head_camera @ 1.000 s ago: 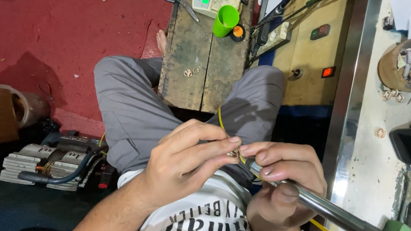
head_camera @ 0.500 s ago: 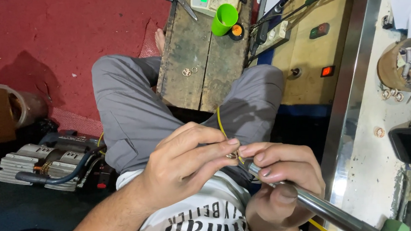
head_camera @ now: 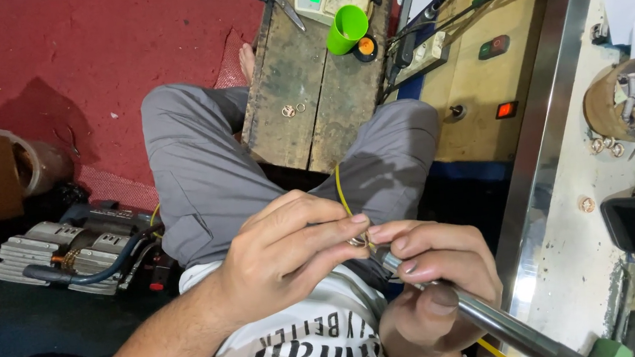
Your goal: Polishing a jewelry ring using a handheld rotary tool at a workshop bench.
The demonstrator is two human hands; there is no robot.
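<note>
Over the red floor [head_camera: 82, 61] and wooden bench [head_camera: 305, 119], our left hand [head_camera: 286, 256] pinches a small ring [head_camera: 358, 240] steady against the metal rod [head_camera: 495, 323] our right hand [head_camera: 432, 290] grips.

Two bare hands, one green plastic cup [head_camera: 346, 28], one worn wooden block [head_camera: 311, 96], two small metal rings [head_camera: 293, 110] on it, one steel rod [head_camera: 487, 318].

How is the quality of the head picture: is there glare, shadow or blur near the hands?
Head view: sharp overall; the left hand and right hand are evenly lit and in focus. Glare runs along the metal rod and the steel table edge. A soft shadow lies on the red floor. Straight lines bow slightly near the frame edges.
</note>
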